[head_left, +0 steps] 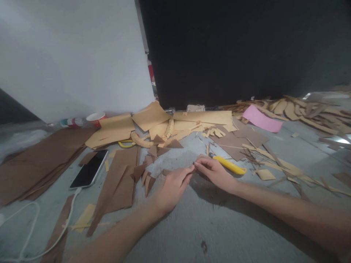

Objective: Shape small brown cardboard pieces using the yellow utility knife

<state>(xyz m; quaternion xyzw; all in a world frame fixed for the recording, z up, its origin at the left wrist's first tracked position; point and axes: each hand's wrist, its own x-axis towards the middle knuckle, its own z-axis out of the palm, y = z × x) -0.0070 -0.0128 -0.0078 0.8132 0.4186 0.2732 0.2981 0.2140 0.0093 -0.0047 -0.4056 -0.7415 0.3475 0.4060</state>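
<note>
Over the grey table (pixel 197 226), my left hand (pixel 175 186) and my right hand (pixel 212 171) meet fingertip to fingertip. Both are closed in a pinch around a small dark brown piece (pixel 194 169), mostly hidden by the fingers. Just behind my right hand lies a yellow-handled utility knife (pixel 230 165). To the left of my left hand are several brown triangular cut pieces (pixel 149 183) and larger brown sheets (pixel 120 182). Farther back, a curved, ridged tan piece (pixel 141 140) rests beside tan sheets (pixel 116 128).
A phone (pixel 91 170) with a white cable (pixel 72 212) lies left, near a brown stack (pixel 46 164). A paper cup (pixel 95 117) stands behind. Scrap strips (pixel 274 160), a pink sheet (pixel 261 118) and a pile of curved offcuts (pixel 309 111) occupy the right. Dark and white panels rise behind.
</note>
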